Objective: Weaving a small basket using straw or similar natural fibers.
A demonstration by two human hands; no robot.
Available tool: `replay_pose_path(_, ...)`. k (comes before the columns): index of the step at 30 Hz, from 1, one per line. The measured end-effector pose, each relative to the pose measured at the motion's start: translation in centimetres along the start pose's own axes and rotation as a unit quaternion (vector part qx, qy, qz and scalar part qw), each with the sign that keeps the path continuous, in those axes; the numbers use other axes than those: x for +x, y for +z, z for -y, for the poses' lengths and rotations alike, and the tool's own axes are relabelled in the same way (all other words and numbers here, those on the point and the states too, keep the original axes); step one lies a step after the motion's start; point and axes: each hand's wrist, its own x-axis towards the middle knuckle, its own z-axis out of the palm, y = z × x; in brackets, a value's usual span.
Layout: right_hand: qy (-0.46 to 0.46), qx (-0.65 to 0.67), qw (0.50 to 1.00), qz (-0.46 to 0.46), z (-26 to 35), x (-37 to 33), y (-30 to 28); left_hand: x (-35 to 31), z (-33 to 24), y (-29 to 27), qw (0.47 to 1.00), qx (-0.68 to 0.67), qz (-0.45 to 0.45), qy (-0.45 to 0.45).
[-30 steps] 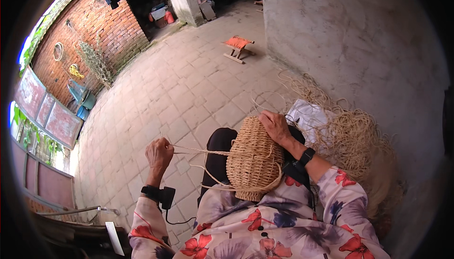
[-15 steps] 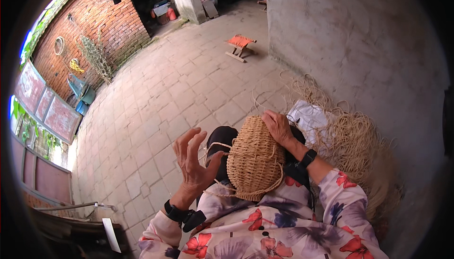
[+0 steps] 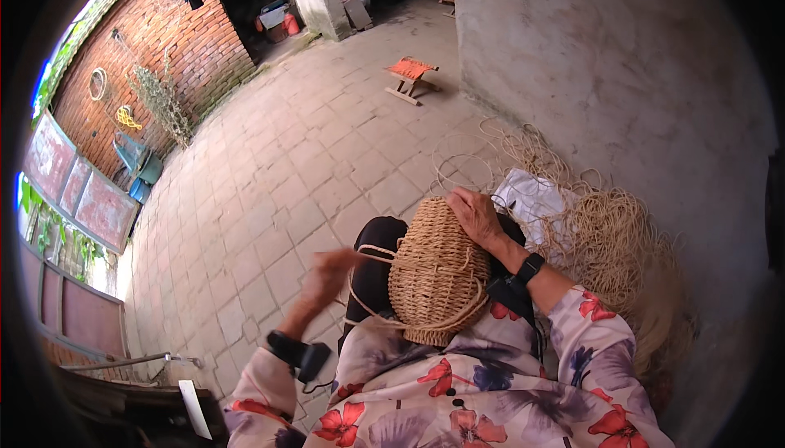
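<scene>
A woven straw basket (image 3: pixel 432 276) rests on my lap, its narrow end toward me. My right hand (image 3: pixel 477 217) is closed over its far right edge, fingers gripping the rim. Left of the basket, my left hand (image 3: pixel 327 278) is smeared by motion but looks closed. A thin straw cord (image 3: pixel 378 249) runs from the basket's left side to its fingers. More of the cord loops down from near that hand to the basket's lower end and across its front. Black trousers show on both sides of the basket.
A large heap of loose straw cord (image 3: pixel 621 239) lies by the grey wall (image 3: pixel 605 64) on my right, with a white sheet or bag (image 3: pixel 533 196) among it. Ahead on the paved floor (image 3: pixel 327 137) stands a small folding stool (image 3: pixel 410 76) with an orange seat.
My left hand has gone from open with spread fingers to closed at the cord, and its wrist has swung outward. The right hand keeps its hold on the basket.
</scene>
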Motion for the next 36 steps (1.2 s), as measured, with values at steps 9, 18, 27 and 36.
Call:
replay_pose_path(9,0.103,0.097,0.99,0.007,-0.8,-0.5,0.6,-7.4,10.5,-14.8,0.832,0.487,-0.187,-0.19)
replay_pose_path(18,-0.023,-0.009,1.0,-0.002,-0.3,-0.2,0.5,1.3,-7.4,3.8,0.988,0.103,-0.035,0.105)
replay_pose_path(27,-0.008,-0.016,1.0,-0.01,-0.7,-0.5,0.5,2.0,-4.8,3.8,0.975,0.175,-0.092,0.103)
replay_pose_path(36,0.072,0.05,0.996,0.005,0.2,-0.1,-0.4,-13.7,15.7,-20.8,0.71,0.493,-0.203,-0.46)
